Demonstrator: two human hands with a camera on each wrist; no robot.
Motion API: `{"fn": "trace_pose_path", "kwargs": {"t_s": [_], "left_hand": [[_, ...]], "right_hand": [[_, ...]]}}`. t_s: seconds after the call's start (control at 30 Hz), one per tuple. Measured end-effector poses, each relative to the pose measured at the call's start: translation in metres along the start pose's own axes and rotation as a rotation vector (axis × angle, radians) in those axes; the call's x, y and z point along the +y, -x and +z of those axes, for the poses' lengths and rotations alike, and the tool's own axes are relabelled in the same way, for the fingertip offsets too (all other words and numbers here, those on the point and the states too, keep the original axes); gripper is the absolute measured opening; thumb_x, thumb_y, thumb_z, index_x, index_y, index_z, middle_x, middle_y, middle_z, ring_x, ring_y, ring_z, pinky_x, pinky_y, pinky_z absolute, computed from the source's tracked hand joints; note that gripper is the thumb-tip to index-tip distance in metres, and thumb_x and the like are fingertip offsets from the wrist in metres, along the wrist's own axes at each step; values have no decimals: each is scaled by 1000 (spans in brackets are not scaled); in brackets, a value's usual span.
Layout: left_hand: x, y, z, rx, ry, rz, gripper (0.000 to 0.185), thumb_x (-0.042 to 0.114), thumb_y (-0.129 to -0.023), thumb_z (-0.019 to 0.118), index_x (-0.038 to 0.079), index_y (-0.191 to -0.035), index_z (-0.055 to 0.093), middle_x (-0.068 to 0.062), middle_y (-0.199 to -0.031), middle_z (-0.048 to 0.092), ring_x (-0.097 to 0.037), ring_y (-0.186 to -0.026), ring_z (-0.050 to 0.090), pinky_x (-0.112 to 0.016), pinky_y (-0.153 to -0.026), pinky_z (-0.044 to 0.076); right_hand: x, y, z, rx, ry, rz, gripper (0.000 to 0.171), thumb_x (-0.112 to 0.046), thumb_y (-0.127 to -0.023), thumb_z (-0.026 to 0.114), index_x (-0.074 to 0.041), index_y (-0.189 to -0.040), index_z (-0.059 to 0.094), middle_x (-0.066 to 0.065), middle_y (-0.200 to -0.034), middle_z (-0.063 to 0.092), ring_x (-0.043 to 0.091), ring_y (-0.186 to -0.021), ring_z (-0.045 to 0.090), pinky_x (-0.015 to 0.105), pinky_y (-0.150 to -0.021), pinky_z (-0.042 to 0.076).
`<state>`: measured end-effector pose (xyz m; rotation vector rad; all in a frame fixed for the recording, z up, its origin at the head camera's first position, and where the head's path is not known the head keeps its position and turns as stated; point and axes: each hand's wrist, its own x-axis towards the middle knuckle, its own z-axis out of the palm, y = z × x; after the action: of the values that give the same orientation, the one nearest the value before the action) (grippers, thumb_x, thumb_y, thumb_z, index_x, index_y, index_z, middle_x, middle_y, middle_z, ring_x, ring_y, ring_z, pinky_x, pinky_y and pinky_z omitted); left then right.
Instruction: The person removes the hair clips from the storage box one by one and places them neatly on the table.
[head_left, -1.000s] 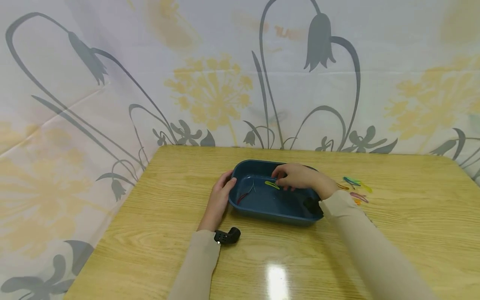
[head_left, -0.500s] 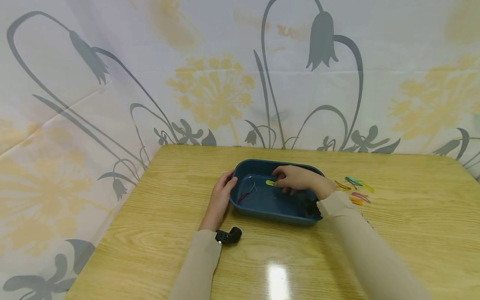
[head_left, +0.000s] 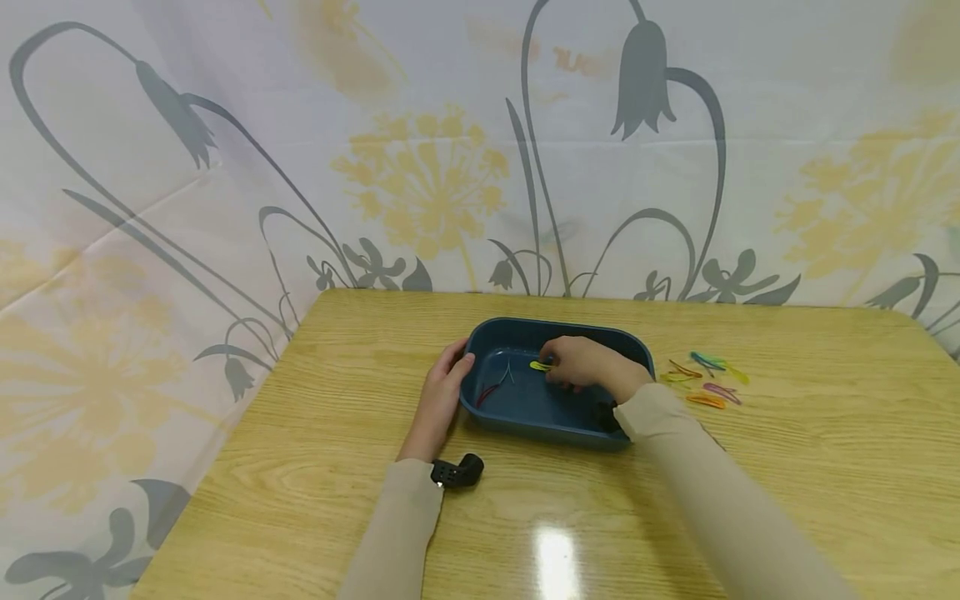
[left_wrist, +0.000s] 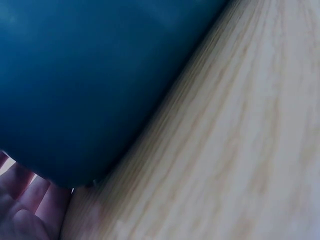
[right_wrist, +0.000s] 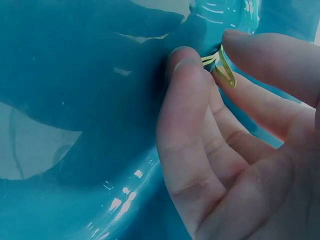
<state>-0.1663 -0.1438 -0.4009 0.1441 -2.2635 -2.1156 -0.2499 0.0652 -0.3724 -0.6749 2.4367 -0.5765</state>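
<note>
A blue rectangular tray (head_left: 540, 429) stands on the wooden table. My left hand (head_left: 441, 387) grips its left end, thumb at the rim and fingers along the outer wall; in the left wrist view, those fingertips (left_wrist: 37, 197) lie by the tray's corner. Inside the tray, my right hand (head_left: 588, 364) pinches a yellow-green snap hair clip (right_wrist: 226, 70), which looks sprung apart in the right wrist view. Its near end is hidden by the fingers in the head view. To the left, a dark red hair clip (head_left: 487, 393) and a bluish one (head_left: 509, 372) lie on the tray floor.
Right of the tray, several loose hair clips lie on the table (head_left: 360, 350), among them an orange one (head_left: 707, 402), a pink one (head_left: 722, 392) and a teal one (head_left: 707, 362). A flower-patterned cloth (head_left: 465, 150) hangs behind the table.
My right hand has shifted slightly down and its forearm leftward, baring more of the clips on the table. The yellow-green clip has turned a little. The left hand stays at the tray.
</note>
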Motion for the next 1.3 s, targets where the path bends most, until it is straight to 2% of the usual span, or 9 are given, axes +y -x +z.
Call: {"fn": "trace_pose_path", "kwargs": {"t_s": [0.17, 0.5, 1.0, 1.3], "left_hand": [[0, -1, 0, -1, -7, -3, 41, 24, -96, 47, 10, -134, 46, -8, -138, 45, -21, -129, 38, -39, -108, 27], [0, -1, -1, 0, -11, 4, 41, 24, -96, 48, 10, -134, 46, -8, -137, 46, -22, -127, 39, -39, -108, 28], [-3, -1, -2, -8, -8, -4, 41, 26, -96, 48, 13, -134, 46, -6, -137, 46, -20, -127, 39, -39, -108, 28], [-4, -3, -2, -8, -1, -1, 41, 26, -96, 48, 12, -135, 46, -6, -137, 46, -20, -127, 39, -38, -108, 28]], "right_hand": [[1, -2, 1, 2, 21, 35, 33, -14, -91, 56, -3, -122, 53, 7, -83, 61, 16, -63, 58, 28, -58, 49], [-1, -3, 0, -4, 30, 45, 10, -15, -91, 56, -8, -97, 61, 6, -79, 60, 16, -62, 57, 27, -56, 48], [-5, 6, -5, -23, 42, 15, 9, -15, -89, 58, -9, -86, 64, 4, -75, 61, 15, -60, 58, 26, -57, 48], [2, 5, -3, 17, 51, 26, 12, -15, -91, 56, -9, -87, 65, 5, -76, 62, 14, -60, 58, 26, -57, 48]]}}
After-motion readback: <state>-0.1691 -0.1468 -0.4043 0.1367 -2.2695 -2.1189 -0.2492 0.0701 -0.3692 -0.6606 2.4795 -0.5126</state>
